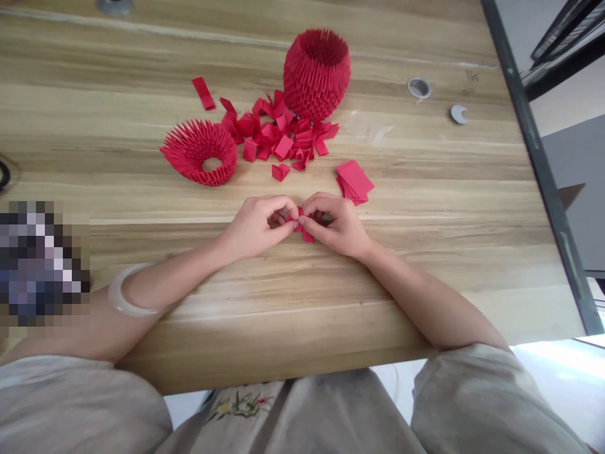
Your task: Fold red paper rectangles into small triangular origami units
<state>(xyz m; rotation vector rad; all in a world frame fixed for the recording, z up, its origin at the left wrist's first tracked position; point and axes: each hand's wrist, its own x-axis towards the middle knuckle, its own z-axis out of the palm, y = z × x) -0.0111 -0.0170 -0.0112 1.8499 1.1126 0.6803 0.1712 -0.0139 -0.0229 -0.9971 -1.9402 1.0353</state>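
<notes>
Between my fingertips is a small piece of red paper [300, 222], partly hidden by the fingers. My left hand [265, 224] pinches it from the left, and my right hand [335, 226] pinches it from the right; the fingertips nearly meet. Just beyond my right hand lies a small stack of red paper rectangles [355, 181]. Farther off spreads a pile of folded red paper pieces [283, 135]. A round red vase-like body [317, 85] built of folded paper stands behind the pile. To its left rests a lower red paper ring [201, 154] with a hole in its middle.
A lone red paper strip [203, 94] lies at the back left. Toward the right are a grommet hole [419, 88] in the wooden table [449, 189] and a grey round cap [458, 114]. A pixelated object [38, 265] sits by my left forearm. The table's dark edge [543, 164] runs down the right.
</notes>
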